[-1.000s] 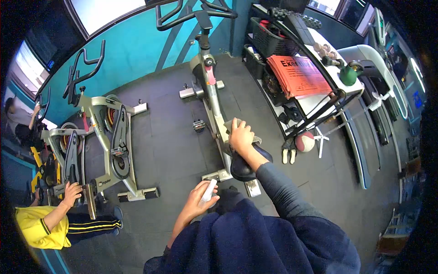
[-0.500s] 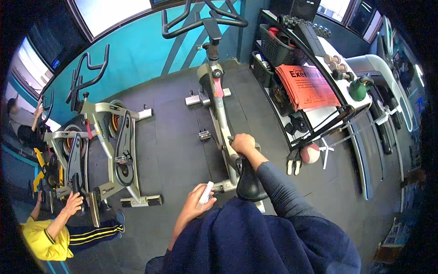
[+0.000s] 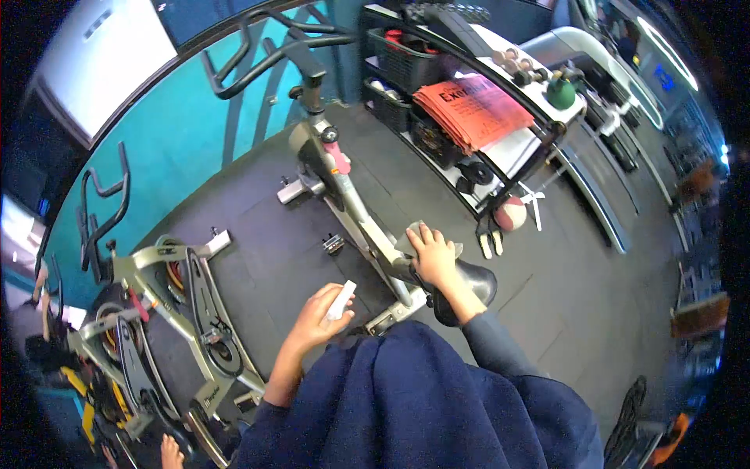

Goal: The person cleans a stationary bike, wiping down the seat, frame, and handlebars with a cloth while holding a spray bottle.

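Observation:
In my left hand (image 3: 316, 316) is a small white bottle-like object (image 3: 341, 301), its narrow end pointing up. My right hand (image 3: 431, 254) presses a pale cloth (image 3: 408, 238) against the frame of the exercise bike (image 3: 359, 211), just in front of the black saddle (image 3: 473, 285). The bike's black handlebars (image 3: 273, 51) rise at the upper left. Part of the cloth is hidden under my fingers.
More exercise bikes (image 3: 180, 305) stand at left, where another person's hand (image 3: 172, 452) shows at the bottom edge. At right are a rack (image 3: 500, 184) with orange sheets (image 3: 473, 112), a green kettlebell (image 3: 560, 92), a ball (image 3: 510, 213) and a treadmill (image 3: 590, 195).
The view has turned, shifting the bikes and rack leftward. My right hand has moved onto the frame with the cloth now visible under it. The person in yellow has mostly left the view.

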`<state>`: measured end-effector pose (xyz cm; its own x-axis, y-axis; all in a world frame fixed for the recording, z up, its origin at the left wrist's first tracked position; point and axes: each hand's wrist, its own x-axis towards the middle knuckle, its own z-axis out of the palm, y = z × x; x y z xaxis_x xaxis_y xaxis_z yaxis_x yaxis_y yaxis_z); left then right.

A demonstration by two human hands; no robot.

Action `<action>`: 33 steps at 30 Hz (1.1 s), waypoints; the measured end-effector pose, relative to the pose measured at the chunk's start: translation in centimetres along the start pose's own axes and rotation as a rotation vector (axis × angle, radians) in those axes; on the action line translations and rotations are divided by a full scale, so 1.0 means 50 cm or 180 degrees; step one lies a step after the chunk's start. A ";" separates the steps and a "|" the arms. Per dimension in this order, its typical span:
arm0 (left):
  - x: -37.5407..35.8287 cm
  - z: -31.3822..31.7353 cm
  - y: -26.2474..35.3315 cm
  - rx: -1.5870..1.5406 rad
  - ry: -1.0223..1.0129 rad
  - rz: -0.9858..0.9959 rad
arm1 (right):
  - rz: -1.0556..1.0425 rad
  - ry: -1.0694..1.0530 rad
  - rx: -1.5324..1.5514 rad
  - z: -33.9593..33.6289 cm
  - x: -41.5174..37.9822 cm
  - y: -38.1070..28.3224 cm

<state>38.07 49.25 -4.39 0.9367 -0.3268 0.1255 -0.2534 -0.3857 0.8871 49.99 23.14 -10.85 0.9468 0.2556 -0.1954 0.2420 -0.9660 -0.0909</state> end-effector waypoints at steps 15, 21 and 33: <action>0.109 0.028 0.026 -0.0727 -0.1096 0.0466 | 0.0196 0.0669 -0.0335 0.032 -0.343 0.029; 0.055 0.038 0.012 -0.0624 -0.1027 0.0392 | -0.0038 0.0561 -0.0525 0.009 -0.219 0.016; -0.029 -0.008 0.010 -0.0478 -0.0532 -0.0062 | 0.0789 0.0066 0.1059 -0.013 -0.037 0.069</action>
<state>36.66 49.91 -3.93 0.8848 -0.4639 0.0433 -0.1851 -0.2647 0.9464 49.22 19.31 -10.17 0.9727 0.0128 -0.2316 -0.0722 -0.9321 -0.3548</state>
